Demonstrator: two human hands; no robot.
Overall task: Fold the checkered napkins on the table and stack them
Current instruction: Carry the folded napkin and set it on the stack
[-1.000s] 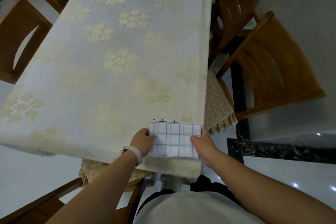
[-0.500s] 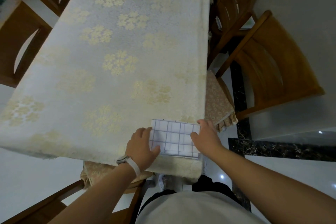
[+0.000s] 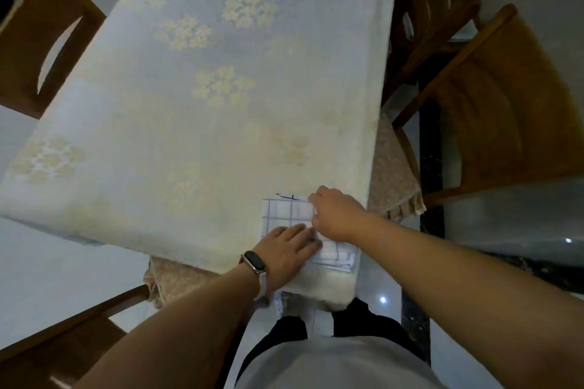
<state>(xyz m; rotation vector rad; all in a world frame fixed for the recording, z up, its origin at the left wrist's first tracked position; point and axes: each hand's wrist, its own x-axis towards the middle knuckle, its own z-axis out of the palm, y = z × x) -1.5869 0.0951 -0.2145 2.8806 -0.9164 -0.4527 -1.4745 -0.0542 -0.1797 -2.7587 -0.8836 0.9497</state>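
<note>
Left hand [image 3: 284, 249], fingers flat together, presses the checkered napkin [image 3: 282, 213] at the table's [image 3: 189, 110] near right corner; right hand [image 3: 338, 215] touches it. I cannot tell how its fingers lie.

The cream woven tablecloth [image 3: 221, 136] is matt and finely textured, and its pale gold flower clusters have a faint sheen. The white checkered cloth napkins [image 3: 284, 213] look soft, thin and matt, with folded layers showing at the near edge. The brown wooden chairs [image 3: 505, 98] are smooth and lightly varnished. A beige patterned fabric seat cushion [image 3: 388, 174] has a fringed hem. The pale floor tiles [image 3: 63, 262] are glossy and mirror spots of light. A black speckled stone strip [image 3: 433, 148] shines too. The wristband [image 3: 254, 262] has a glossy dark face and a smooth pale strap.
</note>
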